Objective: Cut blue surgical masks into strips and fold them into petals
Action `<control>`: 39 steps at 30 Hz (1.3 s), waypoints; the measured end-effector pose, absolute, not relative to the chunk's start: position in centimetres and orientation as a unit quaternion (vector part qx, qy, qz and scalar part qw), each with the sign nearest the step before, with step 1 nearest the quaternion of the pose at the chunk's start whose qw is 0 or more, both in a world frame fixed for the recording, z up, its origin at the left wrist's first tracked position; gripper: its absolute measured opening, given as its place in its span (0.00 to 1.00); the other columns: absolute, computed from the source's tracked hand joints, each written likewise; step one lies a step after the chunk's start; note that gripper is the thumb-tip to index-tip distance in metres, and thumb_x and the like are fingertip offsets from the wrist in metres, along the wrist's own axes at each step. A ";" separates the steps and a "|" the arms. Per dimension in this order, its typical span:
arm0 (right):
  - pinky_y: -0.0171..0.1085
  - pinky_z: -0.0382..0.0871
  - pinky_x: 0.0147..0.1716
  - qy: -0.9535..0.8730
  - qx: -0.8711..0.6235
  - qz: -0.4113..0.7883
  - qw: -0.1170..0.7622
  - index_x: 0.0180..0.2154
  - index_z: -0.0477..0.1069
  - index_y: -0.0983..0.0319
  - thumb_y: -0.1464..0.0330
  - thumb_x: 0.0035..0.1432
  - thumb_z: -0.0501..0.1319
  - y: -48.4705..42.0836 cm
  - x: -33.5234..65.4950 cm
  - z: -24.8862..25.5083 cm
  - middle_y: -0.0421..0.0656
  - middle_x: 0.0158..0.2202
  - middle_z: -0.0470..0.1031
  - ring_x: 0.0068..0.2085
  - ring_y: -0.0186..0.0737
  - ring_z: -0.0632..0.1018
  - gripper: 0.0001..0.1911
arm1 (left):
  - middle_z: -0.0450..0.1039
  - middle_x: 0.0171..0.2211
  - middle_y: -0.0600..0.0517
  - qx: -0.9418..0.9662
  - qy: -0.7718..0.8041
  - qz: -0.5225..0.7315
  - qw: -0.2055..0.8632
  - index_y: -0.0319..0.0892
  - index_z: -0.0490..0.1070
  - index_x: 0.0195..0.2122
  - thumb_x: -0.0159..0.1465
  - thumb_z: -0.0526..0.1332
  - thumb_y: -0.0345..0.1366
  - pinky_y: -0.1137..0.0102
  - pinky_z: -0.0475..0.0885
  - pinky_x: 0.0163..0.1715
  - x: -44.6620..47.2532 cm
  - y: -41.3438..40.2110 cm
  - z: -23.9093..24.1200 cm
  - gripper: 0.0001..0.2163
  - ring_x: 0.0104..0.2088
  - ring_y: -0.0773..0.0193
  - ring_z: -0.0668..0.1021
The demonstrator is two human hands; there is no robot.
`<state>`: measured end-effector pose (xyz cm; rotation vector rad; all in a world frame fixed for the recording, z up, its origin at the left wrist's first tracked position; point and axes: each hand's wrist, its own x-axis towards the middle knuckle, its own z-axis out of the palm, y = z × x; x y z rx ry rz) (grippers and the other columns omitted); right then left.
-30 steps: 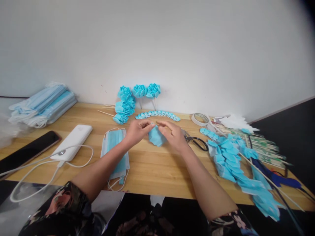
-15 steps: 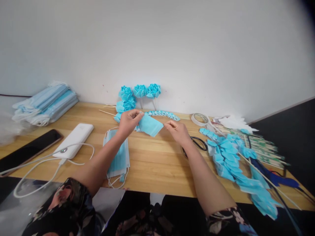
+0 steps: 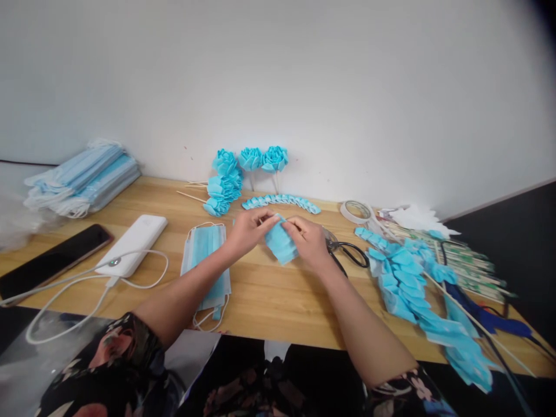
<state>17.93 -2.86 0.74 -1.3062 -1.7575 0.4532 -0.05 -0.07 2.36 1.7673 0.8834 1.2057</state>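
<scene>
Between my two hands hangs a small light-blue piece of mask fabric (image 3: 281, 246), pinched along its upper edge. My left hand (image 3: 248, 234) is closed on its left side, thumb on top. On the other side my right hand (image 3: 309, 238) grips it with thumb and fingers. A blue face mask (image 3: 209, 263) with white ear loops lies flat beside my left forearm. Behind my hands curves a row of folded blue petals (image 3: 282, 200). Black-handled scissors (image 3: 353, 253) lie just past my right hand, their blades partly hidden.
Blue fabric roses on sticks (image 3: 226, 179) rest by the wall. At left are stacked masks (image 3: 84, 176), a white power bank (image 3: 134, 243) with cable and a phone (image 3: 56, 258). At right lie tape (image 3: 356, 212), a pleated blue strip (image 3: 403, 284) and a blue glue gun (image 3: 499, 321).
My hands have come closer together, and my right hand has taken hold of the fabric piece. The piece now hangs lower, its top edge gathered between both hands.
</scene>
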 end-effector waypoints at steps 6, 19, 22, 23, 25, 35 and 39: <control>0.34 0.58 0.27 -0.595 -0.553 0.180 0.555 0.26 0.68 0.60 0.55 0.63 0.56 -2.5 18.3 0.5 0.36 0.22 0.63 0.26 0.35 0.64 0.18 | 0.75 0.37 0.47 0.600 0.328 0.477 0.552 0.40 0.75 0.47 0.64 0.55 0.54 0.71 0.70 0.30 0.6 -0.1 1.6 0.23 0.34 0.62 0.75; 0.34 0.58 0.25 -0.581 -0.568 0.178 0.555 0.25 0.68 0.60 0.53 0.62 0.56 -2.6 17.5 -0.1 0.36 0.20 0.63 0.25 0.35 0.64 0.20 | 0.71 0.28 0.54 0.514 0.317 0.519 0.604 0.40 0.67 0.30 0.51 0.70 0.46 0.72 0.68 0.33 1.7 0.0 0.5 0.17 0.31 0.66 0.73; 0.36 0.67 0.34 -0.609 -0.533 0.207 0.550 0.38 0.75 0.59 0.54 0.62 0.56 -2.5 18.1 0.3 0.41 0.32 0.76 0.34 0.40 0.74 0.17 | 0.65 0.23 0.57 0.556 0.333 0.506 0.569 0.41 0.65 0.28 0.54 0.67 0.45 0.73 0.63 0.27 1.4 0.3 0.1 0.15 0.25 0.69 0.68; 0.38 0.69 0.40 -0.624 -0.516 0.206 0.549 0.45 0.75 0.59 0.55 0.63 0.57 -2.5 18.4 0.6 0.43 0.39 0.78 0.39 0.42 0.76 0.17 | 0.63 0.23 0.57 0.582 0.339 0.496 0.548 0.41 0.65 0.27 0.55 0.65 0.44 0.74 0.61 0.26 1.3 0.4 0.1 0.14 0.24 0.70 0.66; 0.42 0.67 0.49 -0.666 -0.485 0.186 0.535 0.54 0.71 0.56 0.57 0.63 0.57 -2.5 19.0 1.3 0.45 0.49 0.77 0.49 0.45 0.76 0.20 | 0.62 0.22 0.57 0.639 0.349 0.473 0.496 0.41 0.64 0.26 0.57 0.63 0.42 0.74 0.59 0.25 1.1 0.4 0.1 0.11 0.24 0.69 0.65; 0.44 0.69 0.46 -0.765 -0.464 0.127 0.428 0.40 0.79 0.55 0.61 0.61 0.61 -2.2 19.2 1.3 0.43 0.38 0.81 0.41 0.45 0.78 0.10 | 0.65 0.22 0.56 0.750 0.368 0.425 0.349 0.41 0.70 0.29 0.59 0.60 0.36 0.73 0.56 0.24 0.9 -0.2 0.3 0.05 0.24 0.68 0.65; 0.40 0.69 0.42 -0.709 -0.496 0.130 0.484 0.34 0.78 0.58 0.63 0.60 0.62 -2.2 19.4 1.4 0.42 0.34 0.80 0.37 0.41 0.78 0.08 | 0.74 0.32 0.53 0.722 0.341 0.414 0.437 0.40 0.72 0.43 0.57 0.63 0.38 0.73 0.64 0.29 1.1 0.4 -0.5 0.13 0.29 0.66 0.72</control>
